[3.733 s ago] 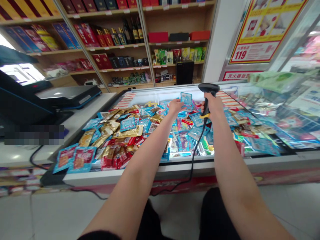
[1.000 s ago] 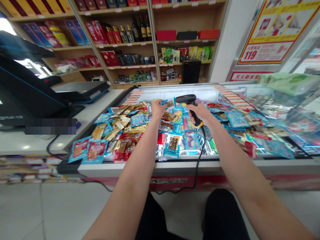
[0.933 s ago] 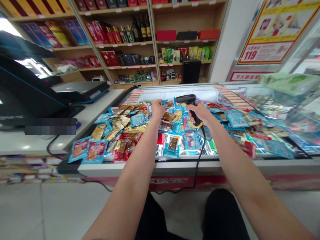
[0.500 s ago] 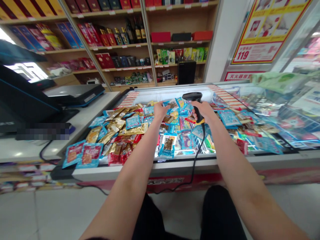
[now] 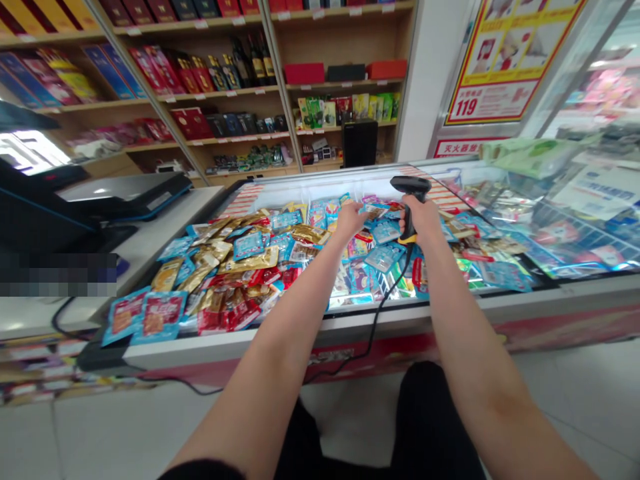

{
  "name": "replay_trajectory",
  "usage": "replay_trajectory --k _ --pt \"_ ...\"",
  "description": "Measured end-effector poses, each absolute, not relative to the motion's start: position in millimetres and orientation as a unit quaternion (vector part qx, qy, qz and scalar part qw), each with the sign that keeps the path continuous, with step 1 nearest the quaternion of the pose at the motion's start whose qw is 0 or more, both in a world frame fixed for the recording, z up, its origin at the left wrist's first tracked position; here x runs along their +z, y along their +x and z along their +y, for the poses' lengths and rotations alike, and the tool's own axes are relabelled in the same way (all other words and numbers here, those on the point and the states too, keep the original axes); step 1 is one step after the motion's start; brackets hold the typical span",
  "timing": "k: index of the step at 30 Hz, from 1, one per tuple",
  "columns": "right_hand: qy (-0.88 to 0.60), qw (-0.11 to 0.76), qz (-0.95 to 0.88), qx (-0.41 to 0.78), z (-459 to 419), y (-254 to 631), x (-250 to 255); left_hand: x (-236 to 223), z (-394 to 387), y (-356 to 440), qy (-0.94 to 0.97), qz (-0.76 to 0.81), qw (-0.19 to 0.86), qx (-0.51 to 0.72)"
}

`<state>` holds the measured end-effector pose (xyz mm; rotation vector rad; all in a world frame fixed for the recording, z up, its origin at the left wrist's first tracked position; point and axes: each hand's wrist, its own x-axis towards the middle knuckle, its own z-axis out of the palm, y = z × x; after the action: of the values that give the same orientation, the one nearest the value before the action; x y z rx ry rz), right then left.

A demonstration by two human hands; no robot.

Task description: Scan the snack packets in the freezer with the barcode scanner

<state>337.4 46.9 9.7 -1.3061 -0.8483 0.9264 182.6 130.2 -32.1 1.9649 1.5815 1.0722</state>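
Observation:
My right hand [image 5: 424, 219] is wrapped around the grip of a black handheld barcode scanner [image 5: 411, 185], whose head points left above the packets. The scanner's cable [image 5: 374, 327] hangs down over the front edge. To the left, my left hand [image 5: 351, 219] has thumb and fingers closed at the edge of a small blue-and-brown snack packet [image 5: 376, 211]. Around both hands lie many loose blue packets [image 5: 385, 256], gold packets [image 5: 253, 259] and red packets [image 5: 230, 310]. They are heaped inside and across a chest freezer case [image 5: 320, 321].
A counter [image 5: 195, 199] with a weighing scale [image 5: 133, 193] and a dark terminal [image 5: 35, 207] stands at the left. Shelves [image 5: 220, 93] with boxes and bottles rise behind. At right, a green bag [image 5: 530, 157] and papers [image 5: 595, 190] lie on the case.
Both hands have moved right over the heap, the scanner and the small packet going with them. The scanner is raised slightly. The camera view has turned a little to the right.

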Motion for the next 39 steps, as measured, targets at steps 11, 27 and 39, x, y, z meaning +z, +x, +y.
replay_trajectory --k 11,27,39 --pt "-0.554 0.574 -0.415 0.438 53 306 15 -14 120 103 0.721 0.637 0.128 0.239" --pt "-0.53 0.485 -0.492 0.492 72 222 2 -23 111 41 0.651 0.736 0.082 0.163" --pt "-0.53 0.477 -0.473 0.517 65 232 5 -19 119 35 0.6 0.722 0.139 0.316"
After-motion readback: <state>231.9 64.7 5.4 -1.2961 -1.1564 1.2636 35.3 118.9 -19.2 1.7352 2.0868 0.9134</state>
